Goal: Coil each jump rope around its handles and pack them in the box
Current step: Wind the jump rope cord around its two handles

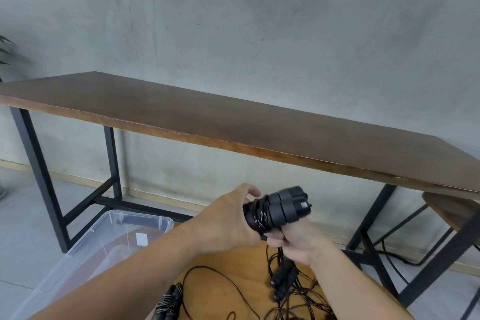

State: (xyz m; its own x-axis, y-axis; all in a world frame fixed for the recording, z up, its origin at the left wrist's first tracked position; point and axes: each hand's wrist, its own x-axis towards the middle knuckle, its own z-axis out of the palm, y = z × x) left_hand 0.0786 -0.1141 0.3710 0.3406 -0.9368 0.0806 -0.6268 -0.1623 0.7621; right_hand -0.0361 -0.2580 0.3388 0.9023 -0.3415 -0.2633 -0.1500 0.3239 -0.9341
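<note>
Handles of one rope are held paired in mid-air, in front of the long bench and above the low wooden surface where the loose ropes lie. Left hand grips the butt end of the pair, fingers curled round it over several turns of cord. Right hand sits under the handles, its grip closed on the cord where it leaves the coil – the tail drops from that fist to the tangle below.

Step in hand, judged: winding, part done. To do it well, keep the two handles flush in the left hand, lay each turn just beside the last rather than stacked, and hold light tension with the right so the turns do not slacken. The tail runs into the tangle; a snag there would likely jerk the coil loose, so feed cord out freely first.

A coiled rope lies at the lower edge, not yet in the box. Box stands open on the floor to the left – its near rim close by the left forearm. Open air above the box; the bench edge overhangs ahead, a stool at right
</note>
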